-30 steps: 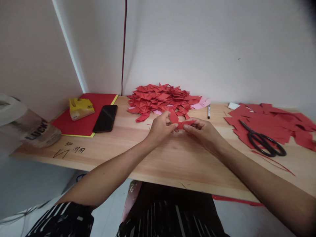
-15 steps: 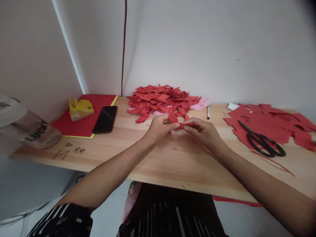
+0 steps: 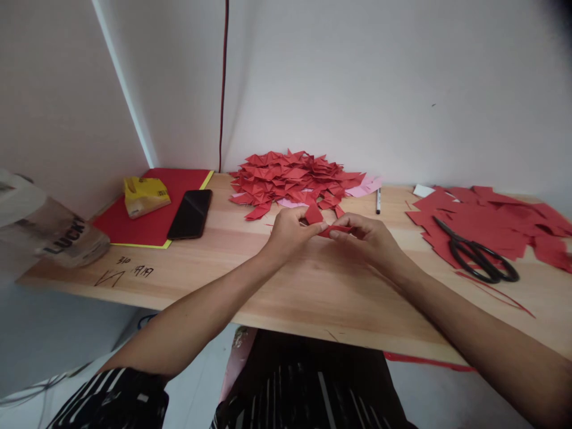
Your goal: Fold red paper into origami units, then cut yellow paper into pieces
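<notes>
A small folded red paper [image 3: 314, 215] is held between both hands, above the middle of the wooden table [image 3: 286, 298]. My left hand [image 3: 292, 229] pinches its left part, the thumb lying on top. At the right end, my right hand [image 3: 364, 237] grips the narrow part between thumb and fingers. Just behind the hands lies a heap of folded red paper pieces [image 3: 290, 179], with some pink paper [image 3: 364, 186] under and beside it. Parts of the held paper are hidden by the fingers.
Black-handled scissors [image 3: 476, 253] rest on flat red sheets [image 3: 491, 223] at the right. A marker [image 3: 378, 201] lies behind my right hand. To the left are a phone [image 3: 190, 214], a yellow packet [image 3: 146, 196], a red sheet [image 3: 134, 229] and a "LUCKY" bag [image 3: 75, 238].
The red paper has tilted slightly between the fingers, and the fingers of my right hand have shifted a little on it. Both hands keep their hold.
</notes>
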The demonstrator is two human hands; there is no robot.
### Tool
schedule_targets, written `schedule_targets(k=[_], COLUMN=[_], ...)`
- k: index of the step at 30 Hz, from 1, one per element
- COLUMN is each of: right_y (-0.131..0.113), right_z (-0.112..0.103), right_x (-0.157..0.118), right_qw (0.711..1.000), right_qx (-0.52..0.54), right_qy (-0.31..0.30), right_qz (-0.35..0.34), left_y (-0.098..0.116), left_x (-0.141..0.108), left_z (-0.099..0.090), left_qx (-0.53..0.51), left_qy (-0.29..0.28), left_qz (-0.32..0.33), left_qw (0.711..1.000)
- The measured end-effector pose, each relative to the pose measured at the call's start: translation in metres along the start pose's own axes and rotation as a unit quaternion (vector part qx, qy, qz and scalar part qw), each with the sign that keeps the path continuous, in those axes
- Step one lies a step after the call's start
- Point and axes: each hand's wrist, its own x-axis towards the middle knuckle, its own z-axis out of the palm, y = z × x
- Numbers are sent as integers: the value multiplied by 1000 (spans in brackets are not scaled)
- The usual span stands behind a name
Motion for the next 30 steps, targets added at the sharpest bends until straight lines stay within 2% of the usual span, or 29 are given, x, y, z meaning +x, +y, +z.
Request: schedule_targets(k=[4, 8, 13, 19, 25, 30], right_y=[4, 6, 6, 7, 7, 9], right_z=[1, 2, 4, 3, 2, 0], right_x=[0, 1, 1, 2, 4, 4], right_qw=[1000, 999, 997, 996, 995, 995], right_qx=[-2, 8, -26, -26, -6, -1], right_qy=[-8, -16, -10, 14, 8, -3], right_qz=[19, 47, 65, 81, 104, 102], left_y=[-1, -1, -5, -10, -12, -9], left_x=[-2, -3, -1, -1, 1, 1], left_z=[2, 3, 2, 3, 5, 6], left_qx=[81, 104, 63, 26, -14, -70], left_qy=[9, 0, -23, -98, -103, -95], left_qz=[32, 51, -14, -60, -94, -78], left_qw=[996, 993, 998, 993, 990, 990])
